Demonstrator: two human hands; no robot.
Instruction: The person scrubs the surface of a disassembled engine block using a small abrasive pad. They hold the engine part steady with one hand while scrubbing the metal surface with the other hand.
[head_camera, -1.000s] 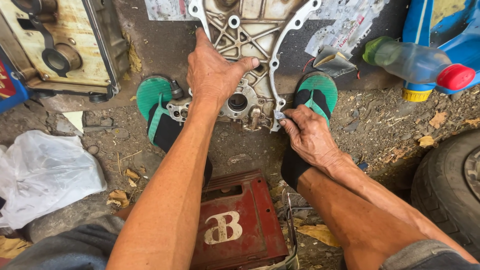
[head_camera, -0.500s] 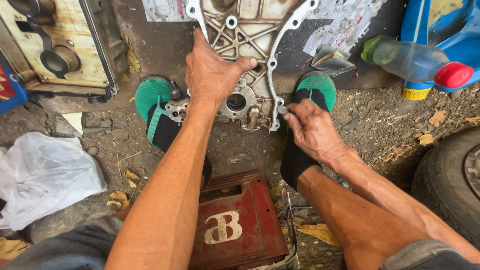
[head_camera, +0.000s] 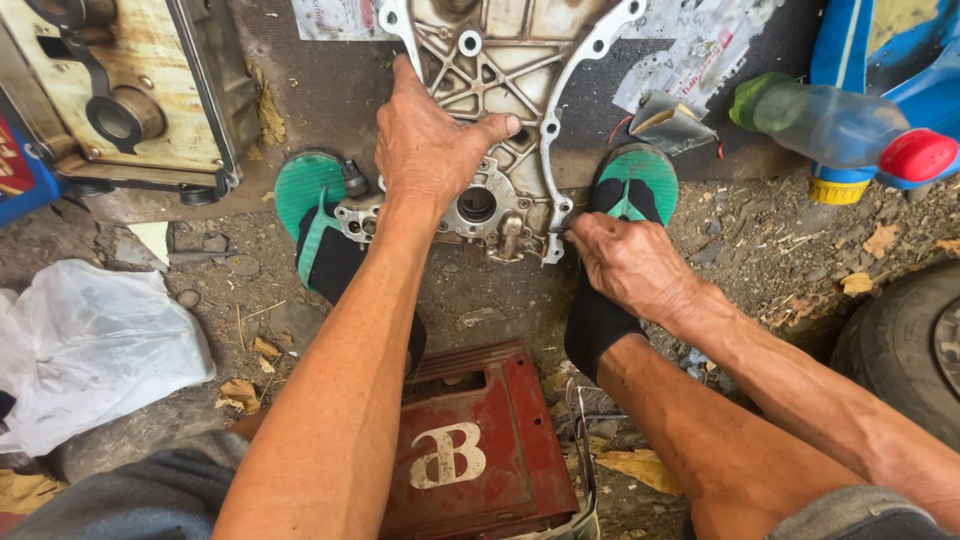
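Grey cast-aluminium engine cover (head_camera: 500, 70), ribbed and ringed with bolt holes, lies flat on the dark mat (head_camera: 330, 100) at the top of the view, its lower end with the round pump bore reaching the mat's edge between the person's two feet. Compared with a second ago, little has changed: the left hand (head_camera: 430, 150) has stayed pressed palm-down on the cover, fingers spread and thumb stretched toward the right, gripping nothing. The right hand (head_camera: 630, 262) has edged slightly closer to the cover's lower right corner; its fingers are curled and pinched together there, but whether they hold a small part or tool cannot be told, since the knuckles hide the fingertips.

Both feet wear black socks in green flip-flop sandals (head_camera: 640, 180), one on each side of the cover's lower end. A rusty red metal crate (head_camera: 480, 450) with a pale letter sits on the gravel between the legs. To the left lies a crumpled white plastic bag (head_camera: 90, 350), and above it a cream-coloured engine block (head_camera: 130, 90) rests on the mat. At upper right a clear plastic bottle with a red cap (head_camera: 840, 125) lies on its side against a blue container (head_camera: 900, 50), and a black tyre (head_camera: 910, 350) shows at the right edge. Nothing lies on the cover besides the left hand.
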